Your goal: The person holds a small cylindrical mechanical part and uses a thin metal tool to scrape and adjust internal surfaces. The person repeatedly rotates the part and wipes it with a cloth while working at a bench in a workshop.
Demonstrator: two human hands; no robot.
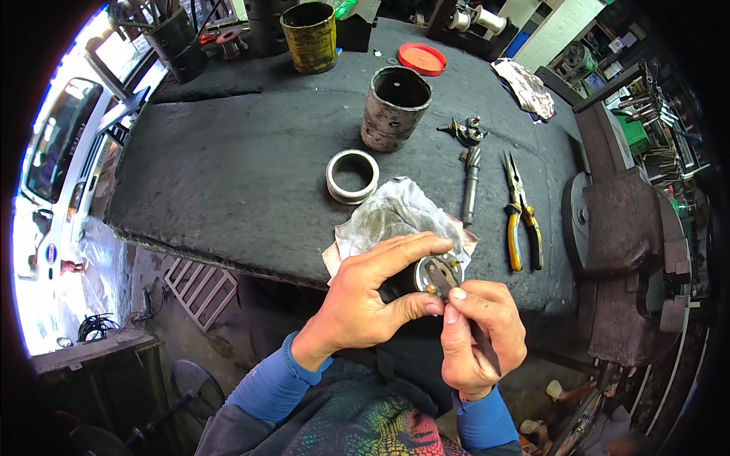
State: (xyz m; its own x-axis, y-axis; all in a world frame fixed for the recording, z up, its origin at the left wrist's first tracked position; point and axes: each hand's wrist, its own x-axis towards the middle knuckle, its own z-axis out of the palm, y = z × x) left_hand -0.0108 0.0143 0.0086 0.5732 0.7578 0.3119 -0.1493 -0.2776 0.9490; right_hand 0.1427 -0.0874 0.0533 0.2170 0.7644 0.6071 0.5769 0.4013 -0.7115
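My left hand (357, 296) is closed round a short round metal part (430, 278) with small brass-coloured studs on its face, at the bench's near edge. Pinched between thumb and fingers of my right hand (490, 334) is a thin dark flat strip (482, 343), its tip laid against that face. A grimy white cloth (391, 209) lies just beyond my hands. Past it are a metal ring (332, 185) and an upright, open metal cylinder (388, 125). Farther right lie a toothed shaft (471, 190), a small metal fitting (468, 134) and long-nose pliers (517, 209) with yellow-black handles.
The dark workbench (220, 178) carries a yellow-black can (310, 45), a red lid (422, 59) and a rag (526, 88) at the back. A heavy vise (623, 228) stands at the right edge. Below left is a metal rack (201, 292); another person's feet (554, 391) show lower right.
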